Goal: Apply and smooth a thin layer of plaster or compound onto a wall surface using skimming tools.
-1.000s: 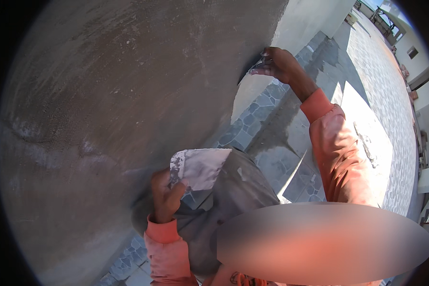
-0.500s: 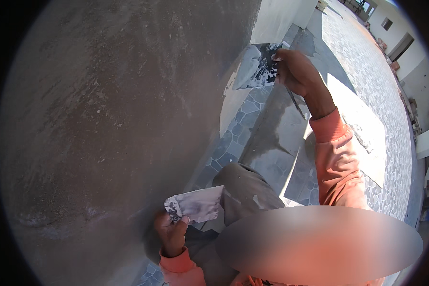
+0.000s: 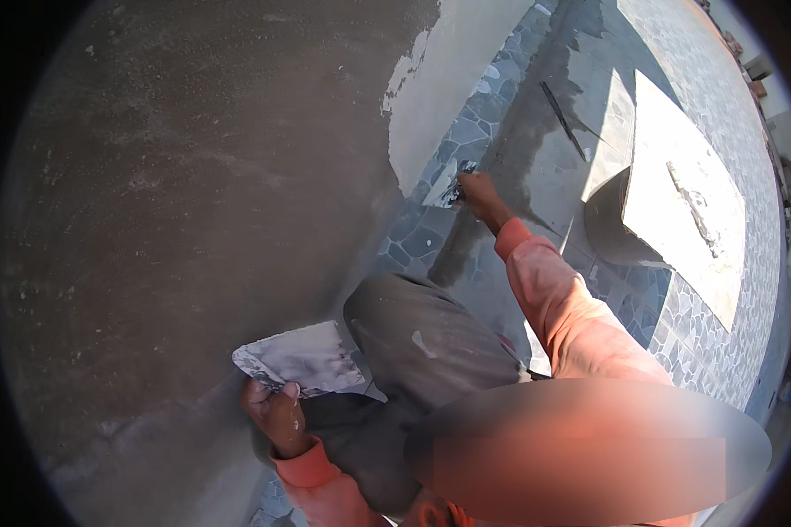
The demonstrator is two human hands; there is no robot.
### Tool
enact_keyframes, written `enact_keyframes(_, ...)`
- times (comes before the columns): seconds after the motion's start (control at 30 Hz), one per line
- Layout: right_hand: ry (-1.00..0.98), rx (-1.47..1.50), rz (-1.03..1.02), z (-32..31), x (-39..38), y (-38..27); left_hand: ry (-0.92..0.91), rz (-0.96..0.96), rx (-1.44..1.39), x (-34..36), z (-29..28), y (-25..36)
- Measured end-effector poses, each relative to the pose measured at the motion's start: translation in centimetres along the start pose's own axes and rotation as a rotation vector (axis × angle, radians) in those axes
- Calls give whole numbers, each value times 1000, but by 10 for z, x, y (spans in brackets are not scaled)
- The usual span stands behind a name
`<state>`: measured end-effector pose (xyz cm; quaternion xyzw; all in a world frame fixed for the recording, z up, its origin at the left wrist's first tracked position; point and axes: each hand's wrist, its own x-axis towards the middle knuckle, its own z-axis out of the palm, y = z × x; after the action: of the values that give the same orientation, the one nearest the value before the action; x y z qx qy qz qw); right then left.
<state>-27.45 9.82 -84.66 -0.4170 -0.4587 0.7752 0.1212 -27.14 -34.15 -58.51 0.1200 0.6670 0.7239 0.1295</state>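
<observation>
My left hand (image 3: 277,417) grips the edge of a flat, putty-smeared scraper plate (image 3: 312,356), thumb on top, close to the grey wall (image 3: 193,193). Farther out, my right arm reaches forward. The fingers of my right hand (image 3: 481,195) are closed on a putty knife (image 3: 444,189), its wide blade smeared with white and dark. That blade lies by the lower end of a white putty coat (image 3: 444,79) on the wall. Whether it touches the wall I cannot tell.
A white board (image 3: 685,158) with a streak of putty (image 3: 696,211) rests over a round bucket (image 3: 613,224) at the right. A thin dark stick (image 3: 562,121) lies on the stone-patterned, partly wet floor. My bent knee (image 3: 422,334) is between my hands.
My right hand has come nearer and lower with the putty knife, away from the upper part of the white coat. My left hand has shifted slightly left with its plate. The view has shifted too.
</observation>
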Motion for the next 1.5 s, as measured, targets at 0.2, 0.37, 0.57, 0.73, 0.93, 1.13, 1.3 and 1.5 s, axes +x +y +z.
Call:
enact_keyframes(0.2,-44,25,31,55,3,35,31,-55,-218,3,10,13)
enact_keyframes(0.37,-71,-5,12,26,21,20,55,-59,-325,9,22,-3)
enact_keyframes(0.57,-317,-1351,-759,43,16,17,15,-46,-274,5,9,-4)
enact_keyframes(0.73,-340,-557,-415,-42,70,-28,-85,-43,-386,27,59,-9)
enact_keyframes(0.93,-196,27,150,65,-28,-78,-61,-38,-321,9,22,-4)
enact_keyframes(1.13,-194,-48,110,81,-64,-138,-33,-46,-329,7,26,1)
enact_keyframes(1.3,-175,-95,56,91,-82,-176,-31,-29,-347,5,22,-4)
enact_keyframes(1.5,-292,-186,-81,102,-108,-238,-51,-13,-359,11,28,-3)
